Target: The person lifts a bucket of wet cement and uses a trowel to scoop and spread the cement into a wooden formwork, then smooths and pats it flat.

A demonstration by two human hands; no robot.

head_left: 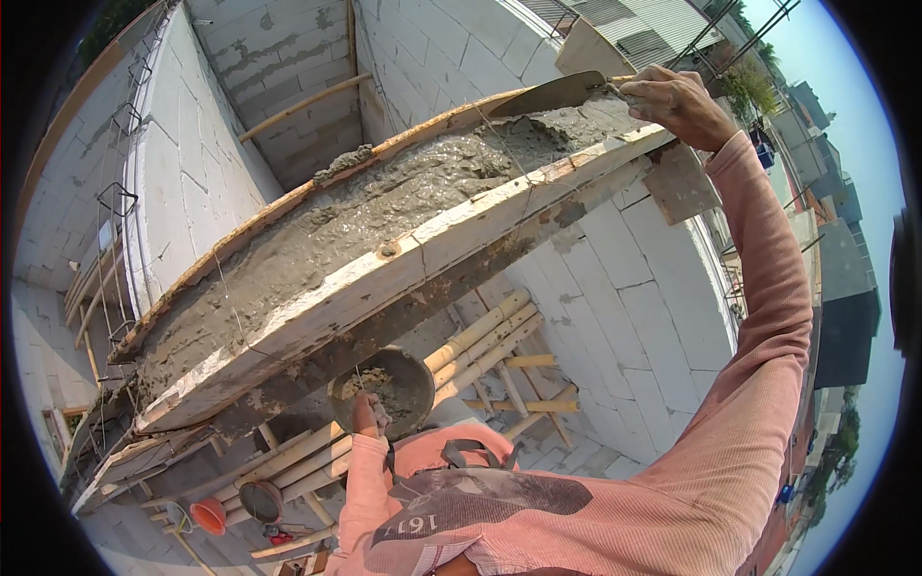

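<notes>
My right hand (677, 108) is up at the far right end of a board form, closed around the handle of a trowel. The trowel's dark metal blade (555, 94) lies along the form's far edge, at the wet concrete (384, 216) filling the form. Lower down, my left hand (369, 415) is closed at the near rim of a round dark bucket (415, 389), apparently gripping it. Some grey mix (381, 386) is left inside the bucket. The near form board (461, 223) is pale and spattered; thin wires cross over the concrete.
Pale block walls (624, 288) rise on several sides. Bamboo poles (485, 336) run below the form. An orange bucket (207, 516) and a dark bucket (260, 501) are at lower left. Steel rebar (117, 200) stands at the left. Rooftops (845, 259) lie beyond the right side.
</notes>
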